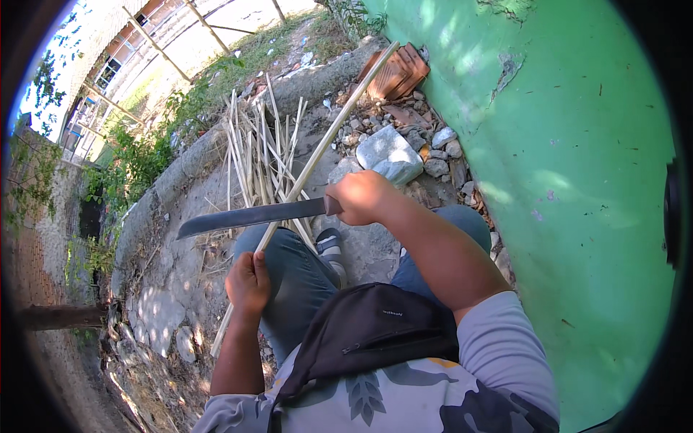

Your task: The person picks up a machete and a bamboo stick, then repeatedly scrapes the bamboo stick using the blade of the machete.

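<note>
My right hand point(359, 196) is closed round the handle of a machete point(253, 216). Its long dark blade points left and lies across a pale wooden strip point(328, 138), touching or very near it. My left hand point(247, 282) grips that strip below the blade, by my left knee. The strip runs slanting from the lower left up to the far right, its far end well beyond my knees. On the ground past my left knee lies a loose pile of similar pale strips point(256, 155).
A green wall point(570, 216) rises close on my right. Along its foot lie stacked clay tiles point(395, 72), a pale stone block point(390, 154) and rubble. A low concrete edge point(155, 184) with plants curves along the left. My knees and a black waist bag point(375, 328) are below my hands.
</note>
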`<action>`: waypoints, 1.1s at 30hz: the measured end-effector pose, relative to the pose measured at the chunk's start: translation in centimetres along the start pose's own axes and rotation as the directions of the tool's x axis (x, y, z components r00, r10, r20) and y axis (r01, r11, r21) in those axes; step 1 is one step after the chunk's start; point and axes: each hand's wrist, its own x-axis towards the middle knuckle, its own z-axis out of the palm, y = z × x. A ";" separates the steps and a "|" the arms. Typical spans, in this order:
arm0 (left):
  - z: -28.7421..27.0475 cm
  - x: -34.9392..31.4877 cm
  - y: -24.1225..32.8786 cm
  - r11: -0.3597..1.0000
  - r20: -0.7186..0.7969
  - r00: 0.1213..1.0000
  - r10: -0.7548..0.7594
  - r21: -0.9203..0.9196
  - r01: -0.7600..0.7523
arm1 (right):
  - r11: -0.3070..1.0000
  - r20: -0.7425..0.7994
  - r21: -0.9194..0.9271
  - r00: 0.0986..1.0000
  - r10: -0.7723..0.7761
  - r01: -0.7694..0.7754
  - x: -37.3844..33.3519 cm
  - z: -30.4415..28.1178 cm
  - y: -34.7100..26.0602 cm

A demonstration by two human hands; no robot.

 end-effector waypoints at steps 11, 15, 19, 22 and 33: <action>0.3 0.1 -0.1 0.999 -0.008 1.000 -0.029 0.016 0.029 | 0.937 0.024 0.293 0.981 0.193 -0.192 0.2 -0.5 2.4; 0.3 -0.1 -0.3 1.000 0.006 1.000 -0.011 0.018 0.011 | 0.986 -0.097 0.163 0.995 0.035 -0.019 -0.1 0.2 1.0; 0.4 -0.1 -0.2 1.000 -0.033 0.999 0.019 -0.006 -0.020 | 0.967 -0.110 0.247 0.989 0.096 -0.066 0.2 -0.6 3.4; 0.4 0.0 0.1 0.999 -0.036 0.999 0.003 -0.034 -0.004 | 0.958 -0.080 0.242 0.981 0.176 -0.152 0.2 -0.8 3.7; 0.6 -0.2 -0.5 0.999 -0.038 0.999 0.004 -0.032 -0.005 | 0.992 -0.089 0.071 0.989 0.115 -0.109 -0.1 -1.0 2.0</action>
